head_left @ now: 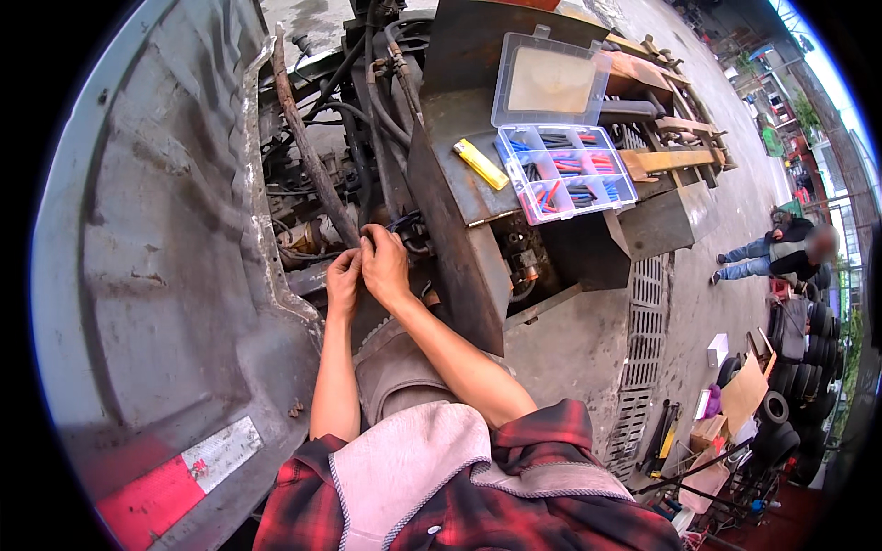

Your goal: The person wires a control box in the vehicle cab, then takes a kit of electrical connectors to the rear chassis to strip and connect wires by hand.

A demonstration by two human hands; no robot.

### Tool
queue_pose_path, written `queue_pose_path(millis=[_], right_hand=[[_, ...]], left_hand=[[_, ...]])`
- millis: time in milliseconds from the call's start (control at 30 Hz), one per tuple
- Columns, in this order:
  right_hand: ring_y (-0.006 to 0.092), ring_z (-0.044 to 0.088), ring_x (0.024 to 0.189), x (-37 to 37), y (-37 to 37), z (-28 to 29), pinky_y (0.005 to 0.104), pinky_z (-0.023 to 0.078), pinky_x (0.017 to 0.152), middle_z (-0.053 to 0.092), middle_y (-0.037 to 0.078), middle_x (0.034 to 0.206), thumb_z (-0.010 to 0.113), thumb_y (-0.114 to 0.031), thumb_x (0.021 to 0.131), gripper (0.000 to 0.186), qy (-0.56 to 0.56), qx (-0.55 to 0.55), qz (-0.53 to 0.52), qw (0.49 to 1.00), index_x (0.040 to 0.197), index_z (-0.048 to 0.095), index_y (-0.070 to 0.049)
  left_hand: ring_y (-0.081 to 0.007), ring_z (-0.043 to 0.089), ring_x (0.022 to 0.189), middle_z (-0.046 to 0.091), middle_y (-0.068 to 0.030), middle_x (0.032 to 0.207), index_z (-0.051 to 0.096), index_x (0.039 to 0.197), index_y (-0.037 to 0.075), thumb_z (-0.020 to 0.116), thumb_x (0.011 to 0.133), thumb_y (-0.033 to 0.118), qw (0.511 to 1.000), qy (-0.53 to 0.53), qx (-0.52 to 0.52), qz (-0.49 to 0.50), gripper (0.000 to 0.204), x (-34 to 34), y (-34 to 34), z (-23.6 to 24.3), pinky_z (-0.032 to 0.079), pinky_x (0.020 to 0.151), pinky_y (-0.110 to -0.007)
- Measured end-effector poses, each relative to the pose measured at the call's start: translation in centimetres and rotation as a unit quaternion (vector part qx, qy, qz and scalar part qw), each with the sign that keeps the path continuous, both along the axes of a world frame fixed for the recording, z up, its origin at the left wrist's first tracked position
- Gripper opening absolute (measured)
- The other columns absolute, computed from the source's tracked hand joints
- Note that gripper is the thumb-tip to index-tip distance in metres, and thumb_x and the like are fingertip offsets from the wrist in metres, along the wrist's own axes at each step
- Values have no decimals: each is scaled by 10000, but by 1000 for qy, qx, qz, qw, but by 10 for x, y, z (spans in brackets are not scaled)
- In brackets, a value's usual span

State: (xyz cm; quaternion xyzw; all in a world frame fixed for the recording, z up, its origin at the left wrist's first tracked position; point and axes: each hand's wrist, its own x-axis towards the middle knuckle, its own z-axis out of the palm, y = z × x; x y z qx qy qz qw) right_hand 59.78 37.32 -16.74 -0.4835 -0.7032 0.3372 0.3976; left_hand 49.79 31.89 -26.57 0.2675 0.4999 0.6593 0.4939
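At lower end of brown rod point(308, 147), both hands point(384, 264) pinched closed, on what unclear; yellow lighter's point(481, 164) marking illegible.

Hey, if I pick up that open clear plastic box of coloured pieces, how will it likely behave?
The plastic box is probably light, judging by its see-through walls. Its open lid may flop and make it tip. The small, loose-looking coloured pieces would likely spill if tilted.

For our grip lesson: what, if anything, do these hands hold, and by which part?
That cannot be told: the left hand and right hand hide anything held.
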Motion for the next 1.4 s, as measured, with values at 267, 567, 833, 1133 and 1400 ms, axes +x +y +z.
queue_pose_path(millis=[267, 567, 833, 1133, 1400], right_hand=[[357, 657, 780, 5, 0, 9, 394, 506, 691, 662, 195, 850, 625, -89, 878, 145, 68, -34, -12, 997, 980, 630, 14], [293, 621, 796, 28, -31, 172, 346, 493, 717, 630, 148, 882, 666, -31, 854, 127, 213, -25, 61, 975, 958, 609, 12], [86, 600, 699, 170, -10, 251, 194, 484, 597, 695, 129, 930, 663, -57, 911, 149, 155, 118, -39, 980, 1026, 620, 28], [93, 618, 709, 235, 64, 242, 184, 437, 541, 701, 135, 958, 609, -141, 964, 221, 250, 6, -110, 962, 1087, 617, 42], [160, 680, 761, 237, 90, 233, 209, 472, 532, 681, 208, 1034, 549, -108, 988, 241, 397, -102, -37, 911, 1159, 577, 59]], left_hand=[[-85, 589, 861, 677, -22, 956, 671, 1057, -8, 631, 958, 221, 999, -49, 20, 4, 253, 6, 2, 10, 459, 777, -225], [-107, 608, 884, 654, -35, 972, 642, 1085, 10, 628, 960, 225, 986, -165, 8, 19, 249, 21, 3, 47, 508, 790, -255], [-154, 619, 875, 649, -68, 932, 633, 1086, -4, 616, 960, 179, 987, -154, 46, 21, 223, 4, 0, 17, 515, 842, -307], [-196, 643, 913, 655, -78, 934, 628, 1097, 20, 605, 960, 149, 989, -144, 29, 4, 189, -12, -3, 4, 542, 862, -352], [-198, 642, 908, 650, -67, 921, 634, 1080, 29, 609, 956, 147, 987, -161, 20, 11, 172, -11, -1, 3, 543, 869, -364]])
